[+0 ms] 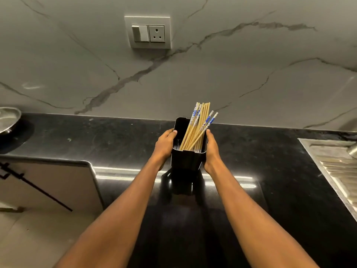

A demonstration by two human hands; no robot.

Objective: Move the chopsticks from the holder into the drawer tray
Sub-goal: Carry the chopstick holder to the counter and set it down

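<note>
A black rectangular holder stands on the dark glossy counter, near the marble wall. Several wooden chopsticks, some with blue and white patterned tops, lean inside it toward the right. My left hand grips the holder's left side with the thumb on the rim. On the opposite wall, my right hand presses against the holder, its thumb near the chopsticks. No drawer tray is in view.
A steel bowl sits at the far left of the counter. A ribbed steel sink drainboard lies at the right. A white cabinet panel with a black hinge arm is at lower left. A switch and socket plate is on the wall.
</note>
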